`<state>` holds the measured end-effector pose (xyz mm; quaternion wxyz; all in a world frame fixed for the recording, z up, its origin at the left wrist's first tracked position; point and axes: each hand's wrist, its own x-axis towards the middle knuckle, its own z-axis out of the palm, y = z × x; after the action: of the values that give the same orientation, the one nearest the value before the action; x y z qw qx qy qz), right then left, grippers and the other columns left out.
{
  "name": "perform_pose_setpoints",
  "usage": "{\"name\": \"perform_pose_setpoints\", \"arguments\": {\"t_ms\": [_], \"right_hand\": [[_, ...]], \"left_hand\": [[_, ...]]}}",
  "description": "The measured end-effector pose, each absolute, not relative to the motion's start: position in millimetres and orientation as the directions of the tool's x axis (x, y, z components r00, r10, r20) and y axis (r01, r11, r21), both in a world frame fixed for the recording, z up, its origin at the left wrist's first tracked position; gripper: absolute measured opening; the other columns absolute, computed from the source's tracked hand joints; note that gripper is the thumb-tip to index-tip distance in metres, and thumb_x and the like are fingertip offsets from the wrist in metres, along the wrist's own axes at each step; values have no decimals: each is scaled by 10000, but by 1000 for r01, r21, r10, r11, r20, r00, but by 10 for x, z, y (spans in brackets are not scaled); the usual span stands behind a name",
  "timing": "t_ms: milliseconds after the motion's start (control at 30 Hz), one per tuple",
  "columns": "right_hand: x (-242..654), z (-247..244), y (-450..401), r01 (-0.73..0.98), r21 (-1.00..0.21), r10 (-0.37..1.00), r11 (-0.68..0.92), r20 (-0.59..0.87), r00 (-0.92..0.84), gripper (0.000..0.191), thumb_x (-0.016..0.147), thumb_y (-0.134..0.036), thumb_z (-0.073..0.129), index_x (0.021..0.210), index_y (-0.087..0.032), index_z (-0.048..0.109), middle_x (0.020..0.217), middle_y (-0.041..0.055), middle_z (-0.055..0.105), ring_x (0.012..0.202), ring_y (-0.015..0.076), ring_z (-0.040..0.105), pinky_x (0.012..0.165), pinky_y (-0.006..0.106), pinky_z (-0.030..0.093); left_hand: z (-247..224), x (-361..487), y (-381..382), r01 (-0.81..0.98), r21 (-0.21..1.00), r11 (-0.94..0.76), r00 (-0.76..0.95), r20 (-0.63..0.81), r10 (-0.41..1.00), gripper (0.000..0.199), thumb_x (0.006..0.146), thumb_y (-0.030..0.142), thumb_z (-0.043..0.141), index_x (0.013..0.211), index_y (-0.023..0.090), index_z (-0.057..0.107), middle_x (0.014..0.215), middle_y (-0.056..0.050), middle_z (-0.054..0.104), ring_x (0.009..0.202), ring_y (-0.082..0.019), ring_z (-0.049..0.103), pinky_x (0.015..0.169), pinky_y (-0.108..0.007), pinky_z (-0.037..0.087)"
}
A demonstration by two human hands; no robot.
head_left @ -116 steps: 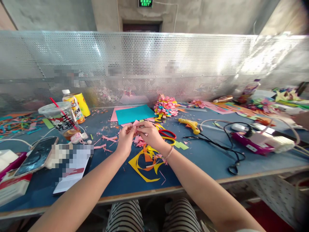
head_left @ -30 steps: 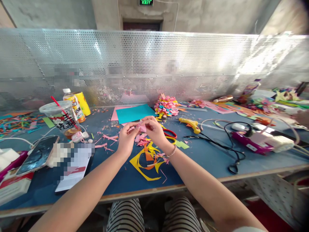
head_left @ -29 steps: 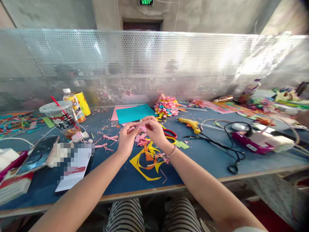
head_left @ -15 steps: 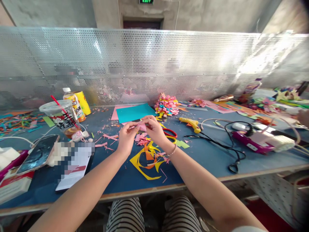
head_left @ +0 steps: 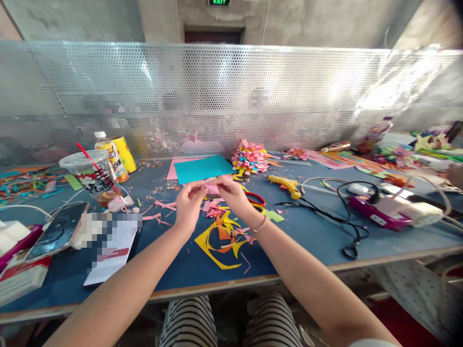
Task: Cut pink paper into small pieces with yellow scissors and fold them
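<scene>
Both left hand (head_left: 188,205) and right hand (head_left: 234,196) grip a small pink paper piece (head_left: 213,190) above the blue desk (head_left: 311,246). Light, thin and probably easily creased, it likely handles best by its edges.

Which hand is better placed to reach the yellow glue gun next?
Right, probably: the right hand is nearer the yellow glue gun, though it and the left hand hold pink paper.
</scene>
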<state>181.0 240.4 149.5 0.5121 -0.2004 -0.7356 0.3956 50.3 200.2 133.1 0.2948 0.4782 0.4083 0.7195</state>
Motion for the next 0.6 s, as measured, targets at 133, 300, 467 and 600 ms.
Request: {"name": "perform_pose_setpoints", "arguments": {"t_ms": [133,300,467,600], "right_hand": [[1820,1503,2395,-309,-880,743,361,472,-474,187,775,-270,510,858,-210,666,938,29,629,839,151,581,704,270,490],[1812,1551,2359,-329,-872,763,363,481,-432,134,741,-316,612,796,-200,648,879,29,636,821,147,595,727,279,501],[1798,1578,2331,-317,-826,732,466,561,-387,140,727,-312,644,725,-178,604,788,25,625,768,133,588,702,275,496],[1803,1566,2342,-245,-837,754,489,547,-363,175,734,-355,633,744,-184,593,827,30,624,764,132,577,673,263,486]], "left_hand": [[1334,489,2016,-8,857,-516,-369,477,798,241,651,325,694,830,176,632,938,-73,645,868,-173,608,808,-321,474],[1330,475,2018,69,842,-536,-327,526,785,241,679,359,668,835,178,638,921,-75,641,876,-183,605,801,-326,477],[1320,465,2019,137,829,-542,-321,555,768,247,685,378,657,828,176,639,906,-74,646,843,-180,609,772,-318,486],[1332,472,2008,145,830,-538,-319,554,769,237,693,379,649,819,178,643,891,-70,653,794,-166,609,725,-293,487]]}}
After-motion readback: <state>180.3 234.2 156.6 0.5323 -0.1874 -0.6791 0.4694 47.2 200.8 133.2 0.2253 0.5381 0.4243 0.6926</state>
